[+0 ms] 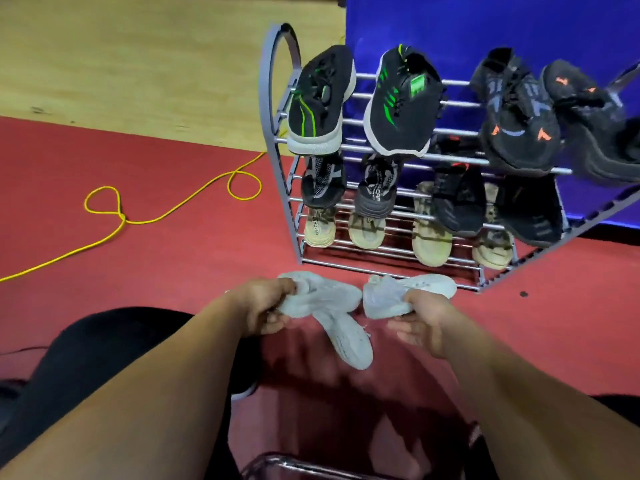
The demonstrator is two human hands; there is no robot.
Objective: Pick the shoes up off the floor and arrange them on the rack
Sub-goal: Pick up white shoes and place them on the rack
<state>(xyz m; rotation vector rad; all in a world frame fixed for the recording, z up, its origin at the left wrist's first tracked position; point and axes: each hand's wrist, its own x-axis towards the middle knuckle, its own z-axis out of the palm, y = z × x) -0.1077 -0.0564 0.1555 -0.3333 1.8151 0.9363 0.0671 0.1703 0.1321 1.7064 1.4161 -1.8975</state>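
My left hand (263,308) grips the heel of a pale grey shoe (337,318) whose toe points down towards me, sole showing. My right hand (420,318) grips a second pale grey shoe (408,292) by its opening, toe pointing right. Both shoes are just in front of the grey metal shoe rack (277,140). The rack's top tier holds two black-and-green shoes (398,109) and two black-and-orange shoes (519,123). Dark shoes (457,199) fill the middle tier and beige shoes (431,237) the tier below. The lowest bars (388,271) are bare.
A yellow cord (145,216) loops over the red carpet (173,258) to the left of the rack. A blue panel (485,26) stands behind the rack and pale wood flooring (138,64) lies beyond the carpet. My dark-clothed knee (104,351) is at lower left.
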